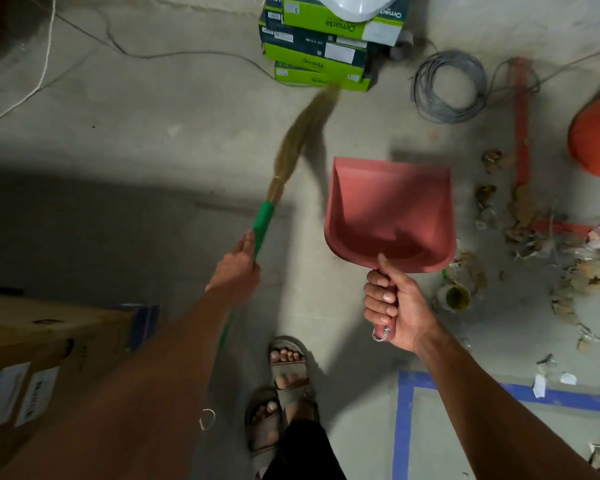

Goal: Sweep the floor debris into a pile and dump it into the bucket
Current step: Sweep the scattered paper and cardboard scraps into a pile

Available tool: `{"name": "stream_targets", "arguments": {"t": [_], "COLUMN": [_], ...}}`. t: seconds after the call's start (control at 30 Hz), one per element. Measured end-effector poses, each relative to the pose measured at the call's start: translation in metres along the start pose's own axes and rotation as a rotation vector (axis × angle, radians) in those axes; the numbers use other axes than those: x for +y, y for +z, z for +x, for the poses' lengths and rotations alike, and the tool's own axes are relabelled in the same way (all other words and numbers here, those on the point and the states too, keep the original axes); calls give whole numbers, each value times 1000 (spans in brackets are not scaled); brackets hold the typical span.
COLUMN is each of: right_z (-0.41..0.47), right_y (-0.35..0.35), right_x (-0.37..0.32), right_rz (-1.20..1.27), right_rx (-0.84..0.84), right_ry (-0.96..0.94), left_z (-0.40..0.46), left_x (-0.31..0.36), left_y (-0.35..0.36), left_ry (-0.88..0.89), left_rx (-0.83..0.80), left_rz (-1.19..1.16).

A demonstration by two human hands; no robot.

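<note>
The left hand (pixel 234 263) grips the green handle of the grass broom (pixel 293 147), bristles blurred ahead. The right hand (pixel 394 308) clasps the red dustpan (pixel 390 209) handle, pan empty. Debris (pixel 534 237) lies scattered right of the dustpan; the orange bucket (pixel 598 136) stands beyond.

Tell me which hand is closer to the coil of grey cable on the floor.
The right hand, gripping the dustpan handle, is nearer: the grey cable coil lies ahead of it, slightly to its right. The left hand, gripping the broom, is farther away, across to the left.
</note>
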State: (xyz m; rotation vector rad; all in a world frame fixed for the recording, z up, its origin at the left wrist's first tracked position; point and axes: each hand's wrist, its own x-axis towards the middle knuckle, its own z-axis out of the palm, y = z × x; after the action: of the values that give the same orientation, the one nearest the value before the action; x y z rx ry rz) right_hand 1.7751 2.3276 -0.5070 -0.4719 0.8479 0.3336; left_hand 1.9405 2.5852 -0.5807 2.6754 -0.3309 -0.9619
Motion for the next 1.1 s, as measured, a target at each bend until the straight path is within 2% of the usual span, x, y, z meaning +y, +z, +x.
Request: {"name": "stream_targets", "arguments": {"t": [0.1, 0.2, 0.3, 0.47, 0.6, 0.77, 0.9, 1.0, 1.1], "right_z": [0, 1, -2, -21, -44, -59, -55, -51, -53], "right_y": [-5, -10, -14, -18, -18, -27, -49, -71, -96], "right_x": [12, 34, 57, 84, 85, 77, 74, 75, 75], "right_rz": [26, 37, 60, 114, 121, 155, 190, 215, 247], "right_rx": [-34, -44, -55, -49, -45, -43, -48, -58, -58], "right_ry": [-14, -15, -25, -45, -66, -97, -106, -100, -100], "left_z": [4, 1, -15, -41, -58, -57, -24, 0, 13], "left_x": [-16, -26, -15, 3, 9, 10, 29, 57, 93], "left_y": [3, 12, 28, 42, 32, 16, 17, 32, 57], "left_ry": [-194, -251, -139, 210, 372, 287, 72, -25, 54], "left_rx": [-4, -80, -108, -206, -176, -36, 38, 7, -69], "left_rz": [21, 66, 142, 165, 188, 208, 144, 101, 191]}}
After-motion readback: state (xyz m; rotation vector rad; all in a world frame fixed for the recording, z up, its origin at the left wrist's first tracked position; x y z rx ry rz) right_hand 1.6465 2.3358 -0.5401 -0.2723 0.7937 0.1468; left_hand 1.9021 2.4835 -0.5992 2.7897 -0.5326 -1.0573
